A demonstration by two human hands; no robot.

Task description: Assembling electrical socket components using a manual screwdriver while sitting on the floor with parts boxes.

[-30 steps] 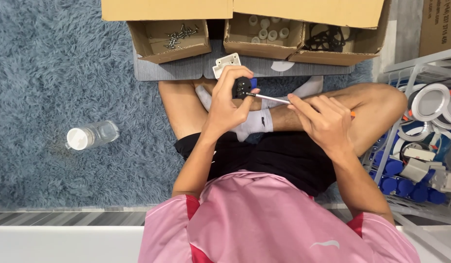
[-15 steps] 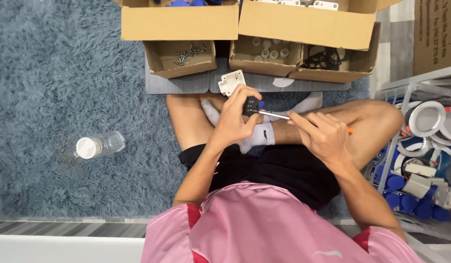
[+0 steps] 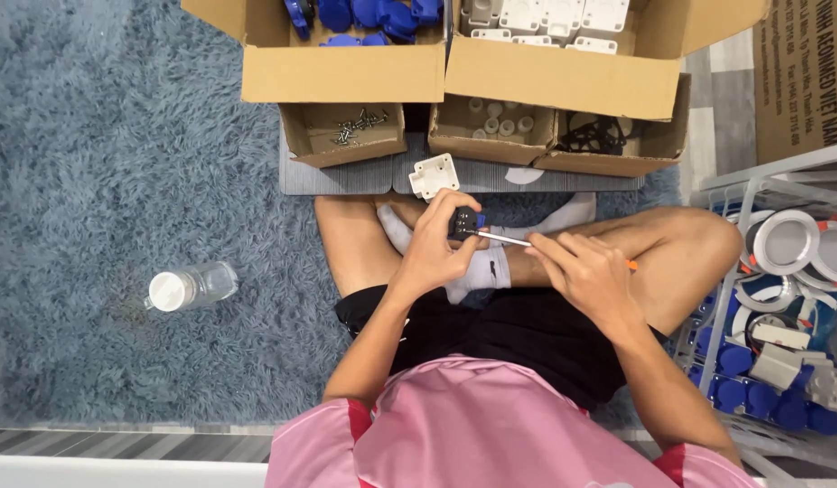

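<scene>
In the middle of the frame, above crossed legs on a shaggy blue-grey rug, the left hand has its fingers curled tight around a small black part with a touch of blue at one edge. The right hand pinches a thin screwdriver between thumb and fingertips; its metal shaft runs leftward and the tip meets the black part, while a bit of orange handle shows past the knuckles.

By the look of it, a screw is being driven into or out of the part. Judging from the grip, the next move calls for a steady left hand and a tip kept square in the screw head, since the part is small and held in the air with nothing under it.

Just beyond the knees a white square plastic piece lies on a grey mat. Above it, toward the top of the frame, sit open cardboard boxes: one with loose screws, one with small white rings, one with black wires, and two larger ones holding blue parts and white housings. A clear plastic bottle lies on the rug at left. At the right edge a wire rack holds rolls of tape.
</scene>
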